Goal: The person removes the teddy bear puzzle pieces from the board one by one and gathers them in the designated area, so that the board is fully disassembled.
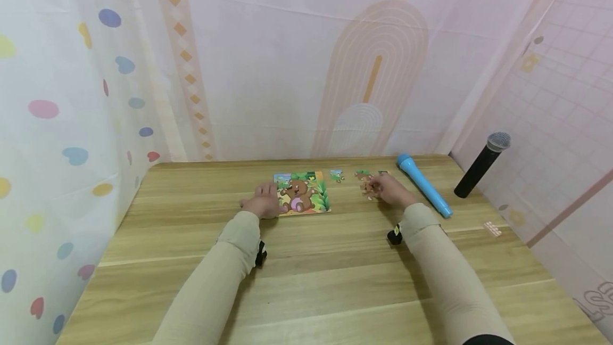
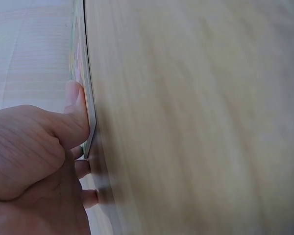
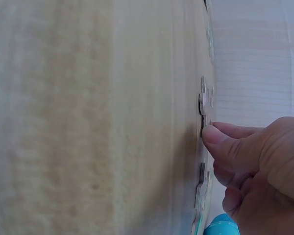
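Note:
A bear jigsaw board lies flat on the wooden table. My left hand rests at the board's left edge. In the left wrist view its thumb presses on the board's edge, and its fingertips touch the table beside the board. My right hand is over a small cluster of loose puzzle pieces. In the right wrist view its thumb pinches the edge of one puzzle piece, with the other fingers curled beside it.
More loose pieces lie behind the board and the right hand. A blue toy microphone lies right of the right hand. A black microphone leans at the far right corner. Patterned curtains enclose the table on three sides.

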`<state>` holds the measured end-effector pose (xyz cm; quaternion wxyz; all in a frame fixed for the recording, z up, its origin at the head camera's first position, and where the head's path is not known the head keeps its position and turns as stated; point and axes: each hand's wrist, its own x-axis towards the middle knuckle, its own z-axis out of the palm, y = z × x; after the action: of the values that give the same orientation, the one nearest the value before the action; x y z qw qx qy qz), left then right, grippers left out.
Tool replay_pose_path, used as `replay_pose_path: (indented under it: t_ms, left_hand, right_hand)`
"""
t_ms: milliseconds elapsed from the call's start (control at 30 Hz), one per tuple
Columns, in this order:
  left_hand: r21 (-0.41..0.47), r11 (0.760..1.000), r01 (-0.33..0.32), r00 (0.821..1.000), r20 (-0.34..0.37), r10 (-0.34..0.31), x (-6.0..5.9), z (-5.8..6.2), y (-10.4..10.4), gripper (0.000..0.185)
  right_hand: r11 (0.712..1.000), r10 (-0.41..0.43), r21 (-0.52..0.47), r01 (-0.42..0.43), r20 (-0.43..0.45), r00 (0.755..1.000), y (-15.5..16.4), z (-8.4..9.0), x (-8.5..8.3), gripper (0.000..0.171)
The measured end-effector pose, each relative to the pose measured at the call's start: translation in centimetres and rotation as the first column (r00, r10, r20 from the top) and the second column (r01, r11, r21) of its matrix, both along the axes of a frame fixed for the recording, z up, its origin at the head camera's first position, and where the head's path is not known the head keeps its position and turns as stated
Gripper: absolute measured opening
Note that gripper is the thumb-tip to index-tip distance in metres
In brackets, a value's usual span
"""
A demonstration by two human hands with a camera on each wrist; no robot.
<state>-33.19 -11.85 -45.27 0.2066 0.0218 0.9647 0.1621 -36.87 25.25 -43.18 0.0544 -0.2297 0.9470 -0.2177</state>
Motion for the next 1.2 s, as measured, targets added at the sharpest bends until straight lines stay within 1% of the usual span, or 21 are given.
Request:
replay_pose_path:
  t_ms: [67, 100, 300, 367, 400, 467, 500, 567, 600, 633, 700, 733, 833, 900, 1067, 1200]
  left_hand:
    - [-0.001, 1.000, 0.002, 1.000, -0.003, -0.002, 0.0, 0.0, 0.0, 0.086]
    - [-0.001, 1.000, 0.002, 1.000, -0.005, -0.002, -0.1, -0.1, 0.0, 0.086]
    - [0.004, 1.000, 0.002, 1.000, 0.000, -0.002, 0.2, 0.0, 0.2, 0.085]
    - [0.008, 1.000, 0.002, 1.000, 0.001, -0.002, 0.3, 0.0, 0.3, 0.086]
    - [0.010, 1.000, 0.001, 1.000, -0.002, -0.001, 0.3, 0.1, 0.4, 0.086]
    - [0.014, 1.000, 0.000, 1.000, -0.010, 0.000, 0.2, 0.0, 0.4, 0.085]
    - [0.016, 1.000, -0.001, 1.000, -0.014, 0.001, 0.1, 0.0, 0.3, 0.085]
    - [0.017, 1.000, -0.001, 1.000, -0.020, 0.002, 0.0, -0.1, 0.2, 0.085]
    - [0.018, 1.000, -0.001, 1.000, -0.021, 0.001, -0.1, -0.2, 0.1, 0.085]
    - [0.019, 1.000, 0.000, 1.000, -0.021, 0.001, -0.2, -0.2, 0.0, 0.085]
    - [0.022, 1.000, -0.001, 1.000, -0.015, 0.002, -0.3, -0.3, -0.2, 0.085]
    - [0.021, 1.000, -0.001, 1.000, -0.015, 0.001, -0.4, -0.3, -0.3, 0.085]
    - [0.016, 1.000, -0.002, 1.000, -0.014, 0.003, -0.5, -0.3, -0.5, 0.086]
    - [0.013, 1.000, -0.005, 1.000, -0.015, 0.006, -0.6, -0.4, -0.6, 0.086]
    - [0.012, 1.000, -0.009, 1.000, -0.018, 0.009, -0.5, -0.5, -0.7, 0.086]
    - [0.010, 1.000, -0.001, 1.000, -0.016, 0.002, -0.1, 0.0, -0.6, 0.085]
  right_hand:
    - [1.000, -0.003, 0.031, 0.004, -0.013, 1.000, 0.1, 0.0, 0.0, 0.031]
    - [0.999, -0.002, 0.033, 0.003, -0.012, 1.000, 0.1, 0.0, 0.0, 0.030]
    - [1.000, -0.004, 0.022, 0.004, -0.027, 1.000, 0.5, 0.0, 0.3, 0.029]
    - [1.000, -0.022, -0.015, 0.022, -0.028, 0.999, 0.5, 0.0, 0.4, 0.032]
    - [0.998, -0.030, -0.051, 0.029, -0.017, 0.999, 0.5, 0.1, 0.5, 0.033]
    - [0.989, -0.050, -0.139, 0.053, 0.026, 0.998, 0.0, 0.4, 0.7, 0.037]
    - [0.984, -0.059, -0.168, 0.064, 0.035, 0.998, -0.3, 0.5, 0.6, 0.039]
    - [0.967, -0.068, -0.237, 0.091, 0.105, 0.992, -1.4, 0.8, 0.5, 0.043]
    - [0.963, -0.071, -0.251, 0.102, 0.131, 0.989, -2.0, 0.9, 0.5, 0.043]
    - [0.967, -0.069, -0.233, 0.098, 0.129, 0.989, -2.6, 1.1, 0.4, 0.044]
    - [0.980, -0.044, -0.189, 0.063, 0.103, 0.994, -4.0, 1.2, 0.2, 0.044]
    - [0.981, -0.027, -0.186, 0.047, 0.110, 0.994, -4.7, 1.3, 0.2, 0.045]
    - [0.990, 0.042, -0.136, -0.034, 0.059, 0.997, -7.3, 1.4, -0.1, 0.044]
    - [0.987, 0.074, -0.146, -0.063, 0.074, 0.995, -9.1, 1.5, -0.2, 0.045]
    - [0.983, 0.123, -0.150, -0.104, 0.129, 0.984, -13.1, 1.2, 0.0, 0.043]
    - [0.976, 0.199, -0.117, -0.186, 0.115, 0.973, -15.5, 0.7, -0.2, 0.039]
